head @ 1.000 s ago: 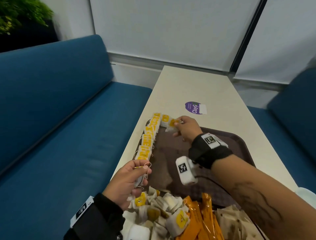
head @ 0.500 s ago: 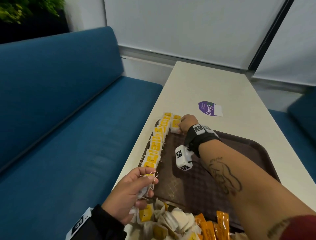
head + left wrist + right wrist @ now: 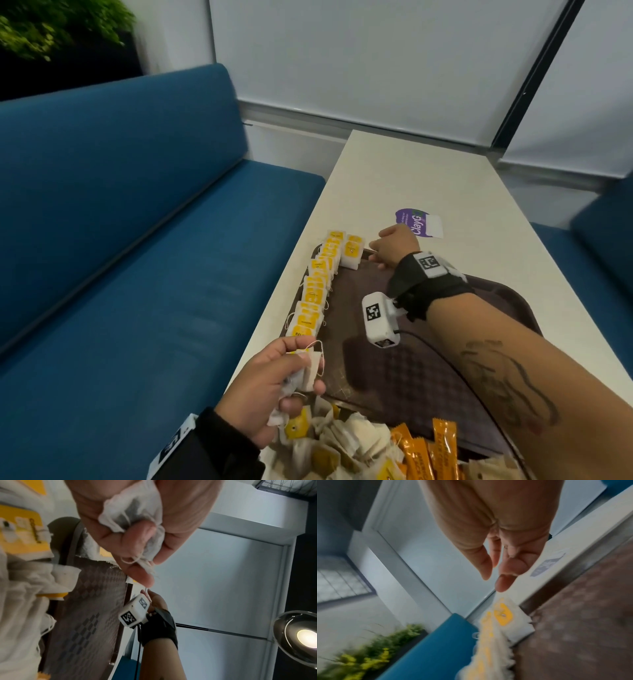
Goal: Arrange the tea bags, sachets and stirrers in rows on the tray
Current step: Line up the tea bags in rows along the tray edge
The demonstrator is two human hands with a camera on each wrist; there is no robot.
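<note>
2 tea bags in left hand.

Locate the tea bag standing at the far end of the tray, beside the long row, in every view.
Head: the far tea bag stands upper centre, just left of the right hand.
Left wrist: not in it.
Right wrist: blurred, lower centre-right, below the fingertips.
Shared landmark: the brown tray.
</note>
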